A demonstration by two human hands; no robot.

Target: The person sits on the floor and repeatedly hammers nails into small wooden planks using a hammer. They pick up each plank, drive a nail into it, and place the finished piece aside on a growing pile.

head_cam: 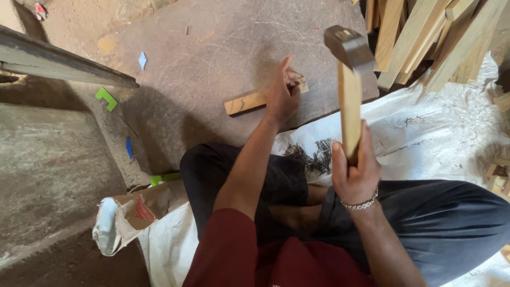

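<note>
**Hands at the wood strip, hammer raised**

Right hand (355,172) is clenched round the wooden handle of a hammer (348,79), its metal head lifted high. Left hand (282,93) pins a short wood strip (245,102) on the dark board (212,48), fingers pinched, forefinger pointing far. Loose nails (316,154) lie on white sheeting (435,133); stacked wood slats (430,37) far right; torn paper bag (125,218) near left

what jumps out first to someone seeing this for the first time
The raised hammer stands out first, its wooden handle gripped in the right hand above the lap. Just left of it, the left hand pins a short wooden strip to the dusty board. A dark pile of nails lies on the white sheet below.
</note>
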